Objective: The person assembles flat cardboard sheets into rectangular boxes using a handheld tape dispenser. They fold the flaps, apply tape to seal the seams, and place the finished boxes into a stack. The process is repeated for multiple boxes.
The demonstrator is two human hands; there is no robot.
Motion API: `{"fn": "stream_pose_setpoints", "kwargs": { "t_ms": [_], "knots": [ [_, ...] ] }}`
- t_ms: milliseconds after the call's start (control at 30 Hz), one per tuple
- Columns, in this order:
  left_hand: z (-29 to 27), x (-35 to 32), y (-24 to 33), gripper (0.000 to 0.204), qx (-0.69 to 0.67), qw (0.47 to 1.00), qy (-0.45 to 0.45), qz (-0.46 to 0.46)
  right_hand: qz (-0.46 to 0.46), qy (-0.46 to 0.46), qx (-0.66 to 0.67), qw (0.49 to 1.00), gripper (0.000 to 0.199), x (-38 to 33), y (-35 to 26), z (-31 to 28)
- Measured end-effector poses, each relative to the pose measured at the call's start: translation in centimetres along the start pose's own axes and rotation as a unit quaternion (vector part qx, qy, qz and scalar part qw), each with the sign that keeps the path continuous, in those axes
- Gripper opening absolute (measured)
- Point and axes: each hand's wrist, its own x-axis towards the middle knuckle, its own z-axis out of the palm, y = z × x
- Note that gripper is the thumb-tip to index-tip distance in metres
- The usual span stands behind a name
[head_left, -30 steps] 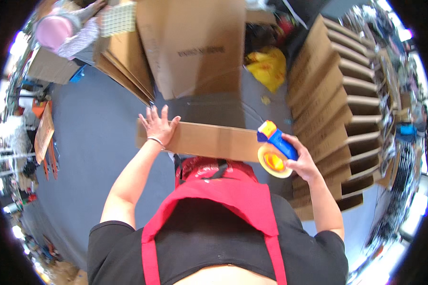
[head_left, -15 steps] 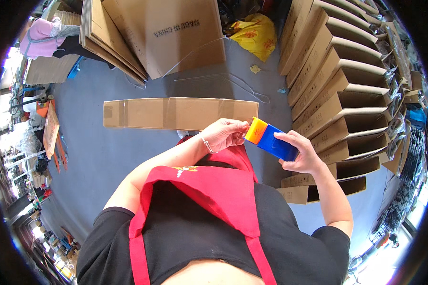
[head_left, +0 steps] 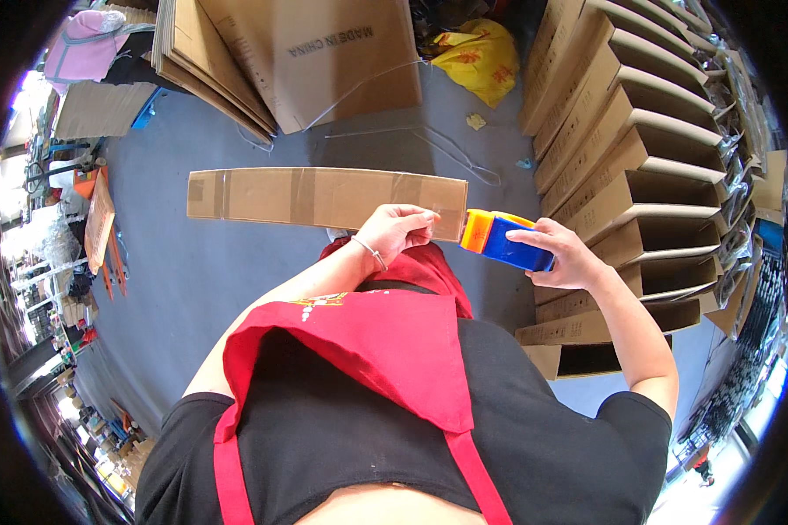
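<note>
A long flattened cardboard box (head_left: 324, 198) is held level in front of me, over the grey floor. My left hand (head_left: 396, 231) presses on its near right end, fingers curled against the cardboard edge. My right hand (head_left: 559, 252) grips a blue and orange tape dispenser (head_left: 503, 241), whose orange front touches the right end of the cardboard, right beside my left fingers. I wear a black shirt and a red apron (head_left: 368, 341).
Rows of folded open-topped cardboard boxes (head_left: 639, 166) are stacked on the right. Flat cardboard sheets (head_left: 306, 52) lean at the top, with a yellow bag (head_left: 480, 54) beside them. Loose strapping lies on the grey floor (head_left: 193, 262). Cluttered shelving runs along the left edge.
My left hand slid from the left part of the cardboard to its right end. The dispenser in my right hand turned level and sits against that same end. The view tilted downward.
</note>
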Motion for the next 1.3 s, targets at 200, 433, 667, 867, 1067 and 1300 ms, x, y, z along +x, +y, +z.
{"fn": "stream_pose_setpoints", "kwargs": {
  "t_ms": [200, 433, 667, 867, 1067, 1300],
  "knots": [
    [0.9, 2.1, 1.5, 0.027, 0.161, 0.986, 0.048, -0.007, -0.031, -0.018, -0.037, 0.999, 0.085, 1.9, 2.7, -0.9],
    [1.1, 1.3, 2.5, 0.037, 0.677, 0.648, 0.201, 0.286, 0.010, -0.051, -0.002, 0.999, 0.085, 2.3, 5.3, 0.1],
    [-2.7, 4.8, 0.8, 0.017, 0.659, 0.492, -0.154, 0.547, -0.003, -0.047, 0.006, 0.999, 0.088, 2.1, 5.7, 0.3],
    [-2.1, 3.6, 1.2, 0.042, 0.703, 0.463, -0.158, 0.516, -0.013, -0.034, 0.010, 0.999, 0.089, 1.3, 7.1, 0.9],
    [-0.7, 3.9, 1.5, 0.036, 0.686, 0.434, -0.176, 0.557, 0.014, 0.010, -0.143, 0.990, 0.083, -1.2, 6.9, 1.2],
    [3.5, 7.1, 1.0, 0.019, 0.689, 0.344, -0.367, 0.522, 0.281, -0.299, -0.430, 0.804, 0.028, 5.2, 5.0, 8.6]
  ]
}}
